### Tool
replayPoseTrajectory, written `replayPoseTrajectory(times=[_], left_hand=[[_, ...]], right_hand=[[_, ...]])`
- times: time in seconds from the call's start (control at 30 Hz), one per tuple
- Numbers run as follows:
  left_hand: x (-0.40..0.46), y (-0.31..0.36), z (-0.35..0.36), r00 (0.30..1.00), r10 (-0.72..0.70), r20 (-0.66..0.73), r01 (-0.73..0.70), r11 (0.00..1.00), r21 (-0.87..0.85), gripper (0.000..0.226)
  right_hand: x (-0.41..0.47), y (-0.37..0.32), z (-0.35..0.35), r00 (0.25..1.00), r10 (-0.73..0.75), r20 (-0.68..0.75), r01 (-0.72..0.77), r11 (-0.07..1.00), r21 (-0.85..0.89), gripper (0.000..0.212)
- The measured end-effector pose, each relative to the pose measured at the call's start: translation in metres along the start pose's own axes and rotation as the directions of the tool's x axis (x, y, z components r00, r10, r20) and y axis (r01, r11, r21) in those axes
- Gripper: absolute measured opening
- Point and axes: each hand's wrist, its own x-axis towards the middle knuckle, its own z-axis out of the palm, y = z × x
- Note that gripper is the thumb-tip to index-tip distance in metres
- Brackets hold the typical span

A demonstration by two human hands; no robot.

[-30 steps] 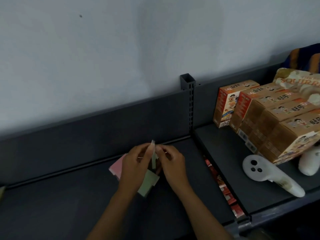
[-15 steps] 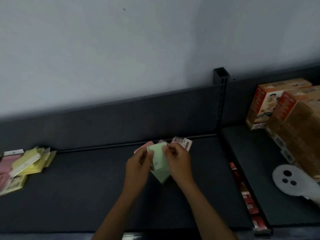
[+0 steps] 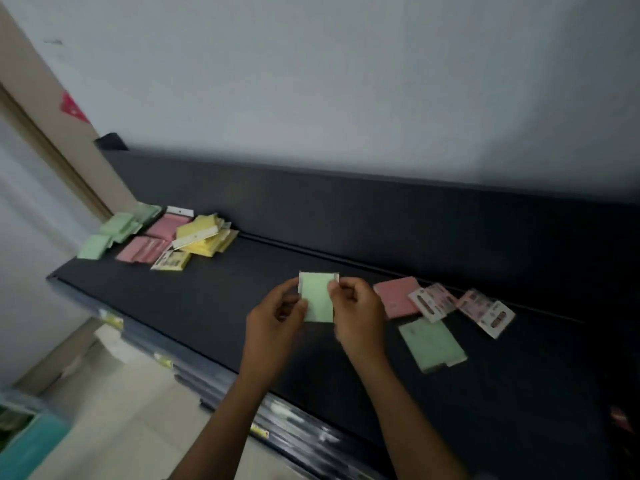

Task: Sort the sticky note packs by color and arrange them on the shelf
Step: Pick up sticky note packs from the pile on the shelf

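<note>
Far left end of the dark shelf (image 3: 214, 299) has the sorted stuff: a few green packs (image 3: 114, 230) closest to the end, then pink packs (image 3: 152, 240) next to them, then a messy heap of yellow packs (image 3: 204, 239) overlapping each other, with one printed-side-up pack (image 3: 171, 261) lying at the front edge of the heap.

Middle of the shot, both hands are up above the shelf with one green sticky note pack (image 3: 317, 297) between them. The left hand (image 3: 277, 317) pinches its left edge, fingers curled in, and the right hand (image 3: 358, 311) pinches the right edge the same way. The pack faces the camera, roughly upright, its white header strip at the top.

Right of the hands, flat on the shelf: a pink pack (image 3: 398, 296), two packs showing their printed backs (image 3: 434, 302) (image 3: 486, 311) just beside it, one overlapping the pink one's edge, and a green pack (image 3: 431, 342) lying in front of them. It's all a bit blurry, so I can't read any print.
</note>
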Motion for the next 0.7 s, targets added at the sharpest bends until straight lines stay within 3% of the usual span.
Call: replayPoseTrajectory(times=[0.2,0.33,0.7], left_hand=[[-0.005,-0.035,-0.070,0.981,-0.101,-0.168,0.089,0.993,-0.079,0.032],[-0.007,-0.059,-0.119,0.956,-0.182,-0.228,0.144,0.974,-0.175,0.029],[-0.016,-0.126,-0.272,0.848,-0.251,-0.467,0.209,0.968,-0.141,0.030]], right_hand=[[-0.021,-0.014,0.077,0.977,0.019,0.215,-0.017,1.000,-0.011,0.009],[-0.034,-0.009,0.137,0.962,0.020,0.273,-0.005,0.999,-0.053,0.011],[-0.087,-0.005,0.308,0.889,0.008,0.457,0.039,0.995,-0.093,0.012]])
